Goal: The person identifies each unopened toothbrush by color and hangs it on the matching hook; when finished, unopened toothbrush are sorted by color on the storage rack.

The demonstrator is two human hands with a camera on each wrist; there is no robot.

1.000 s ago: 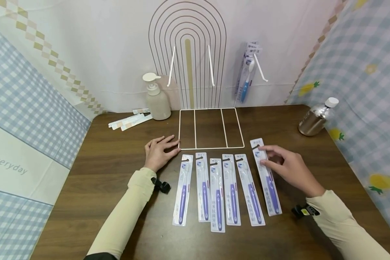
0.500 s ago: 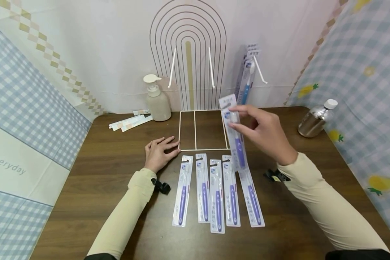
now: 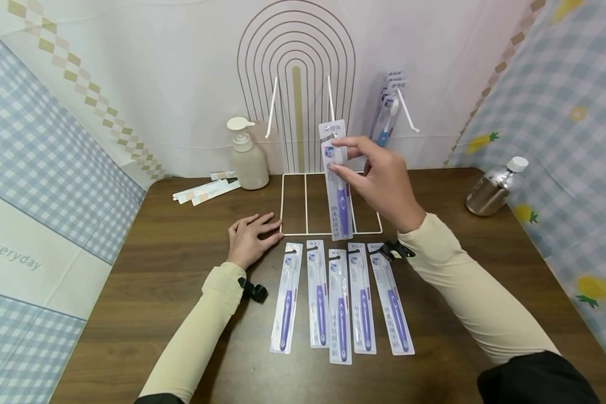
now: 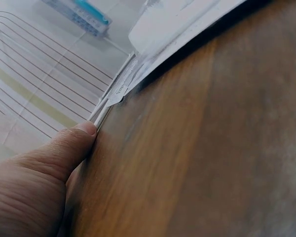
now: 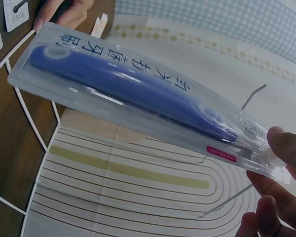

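The right hand (image 3: pixel 379 174) pinches a packaged purple toothbrush (image 3: pixel 337 185) near its upper end, thumb and fingers closed on the blister pack, and holds it upright in the air in front of the white wire display rack (image 3: pixel 328 168), with the card's hanging hole close to the middle peg (image 3: pixel 331 106). In the right wrist view the pack (image 5: pixel 138 94) lies across the frame with the fingertips (image 5: pixel 286 148) clamped at its head end and a bare peg (image 5: pixel 227 202) just below. The left hand (image 3: pixel 249 235) lies flat and relaxed on the brown table (image 3: pixel 156 264), fingertips touching the front left corner of the rack's base frame, steadying it as it seems. Five more packaged toothbrushes (image 3: pixel 340 297) lie side by side on the table in front of the rack, and a few blue ones (image 3: pixel 386 112) already hang on the right peg. The step in hand looks to be hanging this pack; the next move calls for lining the small hole up with the peg's upturned tip and sliding the card on without tipping the light rack.
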